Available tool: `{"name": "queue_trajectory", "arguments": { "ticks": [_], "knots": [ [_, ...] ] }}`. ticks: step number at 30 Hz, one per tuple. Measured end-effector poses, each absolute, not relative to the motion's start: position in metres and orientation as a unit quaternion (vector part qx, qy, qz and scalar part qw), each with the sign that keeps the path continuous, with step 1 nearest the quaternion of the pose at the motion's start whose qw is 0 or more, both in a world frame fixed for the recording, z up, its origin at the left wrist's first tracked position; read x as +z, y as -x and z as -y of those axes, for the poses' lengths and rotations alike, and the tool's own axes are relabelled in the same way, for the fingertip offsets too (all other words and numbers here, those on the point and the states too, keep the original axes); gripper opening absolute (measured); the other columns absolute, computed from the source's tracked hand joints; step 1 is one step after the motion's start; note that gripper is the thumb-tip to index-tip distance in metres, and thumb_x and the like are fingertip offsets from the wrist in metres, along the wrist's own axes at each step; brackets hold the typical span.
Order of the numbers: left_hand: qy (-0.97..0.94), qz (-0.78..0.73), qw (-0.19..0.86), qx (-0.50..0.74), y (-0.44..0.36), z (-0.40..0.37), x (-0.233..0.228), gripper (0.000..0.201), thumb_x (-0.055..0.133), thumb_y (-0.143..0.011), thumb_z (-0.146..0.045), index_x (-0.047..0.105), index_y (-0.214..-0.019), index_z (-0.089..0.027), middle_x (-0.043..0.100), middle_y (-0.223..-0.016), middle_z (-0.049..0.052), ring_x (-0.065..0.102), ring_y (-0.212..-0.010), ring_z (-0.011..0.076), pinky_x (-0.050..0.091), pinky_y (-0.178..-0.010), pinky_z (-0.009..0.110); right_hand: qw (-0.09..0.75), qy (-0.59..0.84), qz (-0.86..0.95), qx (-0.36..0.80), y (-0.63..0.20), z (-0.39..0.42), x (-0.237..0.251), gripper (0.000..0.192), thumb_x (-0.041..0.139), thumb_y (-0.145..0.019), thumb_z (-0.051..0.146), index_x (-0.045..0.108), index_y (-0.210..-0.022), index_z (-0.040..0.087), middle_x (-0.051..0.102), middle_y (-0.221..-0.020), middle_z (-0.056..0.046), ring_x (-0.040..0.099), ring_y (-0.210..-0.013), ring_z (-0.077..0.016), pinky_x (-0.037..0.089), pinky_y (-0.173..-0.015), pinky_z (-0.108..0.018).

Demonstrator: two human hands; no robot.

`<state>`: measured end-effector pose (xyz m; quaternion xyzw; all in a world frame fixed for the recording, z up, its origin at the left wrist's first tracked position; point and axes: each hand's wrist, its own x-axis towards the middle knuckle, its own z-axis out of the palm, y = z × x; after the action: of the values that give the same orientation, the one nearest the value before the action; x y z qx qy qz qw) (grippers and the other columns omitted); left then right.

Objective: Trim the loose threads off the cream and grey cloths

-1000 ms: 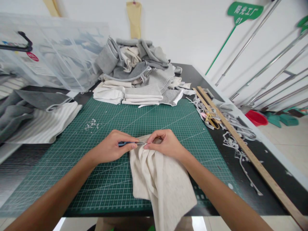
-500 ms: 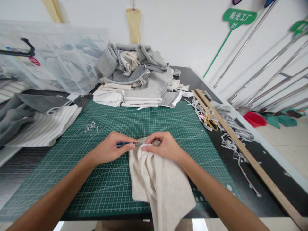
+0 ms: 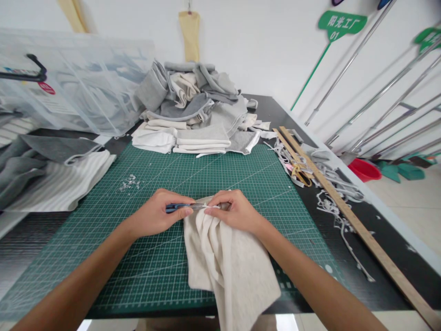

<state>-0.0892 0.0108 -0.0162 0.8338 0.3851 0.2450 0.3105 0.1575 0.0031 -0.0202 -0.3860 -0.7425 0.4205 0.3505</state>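
Observation:
My left hand (image 3: 159, 215) grips a small blue-handled tool (image 3: 174, 208) whose metal tip points right into the top edge of a cream cloth (image 3: 227, 262). My right hand (image 3: 236, 210) pinches that bunched top edge, fingertips almost touching the left hand. The cloth lies on a green cutting mat (image 3: 144, 257) and hangs over the table's near edge.
A heap of grey and cream fabric pieces (image 3: 196, 108) sits behind the mat. Folded striped and grey cloth (image 3: 51, 174) lies at left beside a clear plastic bin (image 3: 76, 87). At right are a long wooden ruler (image 3: 347, 216), scissors (image 3: 301, 172) and trimmed strips (image 3: 337, 207).
Both hands stay together at the cloth's top edge; my right fingers have closed slightly flatter over it. The view has shifted a little.

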Motion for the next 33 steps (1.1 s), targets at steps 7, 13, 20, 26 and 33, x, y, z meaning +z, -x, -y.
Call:
{"name": "queue_trajectory", "arguments": {
  "ticks": [7,13,20,26,33],
  "knots": [
    [-0.841,-0.385,0.292,0.243,0.0860,-0.0093,-0.0157,0.023,0.066,-0.088,-0.033,0.076,-0.106,-0.024,0.078,-0.100,0.004,0.074,-0.080,0.0181,0.057,-0.069,0.027,0.350,0.399,0.736,0.420,-0.1576,-0.0033,-0.0212,0.009,0.077,-0.078,0.026,0.077,-0.080,0.018,0.076,-0.083,-0.006,0.068,-0.074,-0.0170,0.048,-0.069,-0.028],
    [-0.853,-0.370,0.275,0.246,0.0848,-0.0087,-0.0158,0.023,0.064,-0.090,-0.032,0.075,-0.109,-0.026,0.078,-0.100,0.004,0.074,-0.081,0.0181,0.057,-0.072,0.027,0.335,0.427,0.721,0.430,-0.1567,-0.0032,-0.0202,0.012,0.079,-0.076,0.028,0.077,-0.077,0.017,0.076,-0.079,-0.005,0.067,-0.071,-0.0170,0.049,-0.069,-0.030],
    [-0.859,-0.372,0.259,0.240,0.0835,-0.0082,-0.0152,0.024,0.063,-0.090,-0.032,0.075,-0.110,-0.026,0.078,-0.097,0.004,0.073,-0.078,0.0179,0.056,-0.069,0.027,0.335,0.421,0.723,0.434,-0.1571,-0.0034,-0.0206,0.011,0.077,-0.076,0.027,0.077,-0.077,0.016,0.075,-0.078,-0.005,0.066,-0.069,-0.0161,0.048,-0.067,-0.029],
    [-0.853,-0.386,0.252,0.244,0.0825,-0.0072,-0.0141,0.024,0.064,-0.089,-0.036,0.077,-0.104,-0.023,0.079,-0.093,0.005,0.074,-0.077,0.0189,0.058,-0.070,0.028,0.334,0.413,0.730,0.429,-0.1564,-0.0036,-0.0219,0.011,0.078,-0.077,0.027,0.077,-0.077,0.017,0.075,-0.078,-0.005,0.065,-0.070,-0.0157,0.048,-0.067,-0.028],
    [-0.859,-0.379,0.246,0.240,0.0806,-0.0081,-0.0120,0.024,0.064,-0.089,-0.036,0.077,-0.104,-0.021,0.078,-0.097,0.004,0.074,-0.079,0.0175,0.057,-0.069,0.026,0.336,0.413,0.731,0.426,-0.1566,-0.0032,-0.0210,0.009,0.078,-0.076,0.025,0.077,-0.076,0.017,0.074,-0.076,-0.004,0.064,-0.068,-0.0151,0.047,-0.067,-0.028]
  ]
}}
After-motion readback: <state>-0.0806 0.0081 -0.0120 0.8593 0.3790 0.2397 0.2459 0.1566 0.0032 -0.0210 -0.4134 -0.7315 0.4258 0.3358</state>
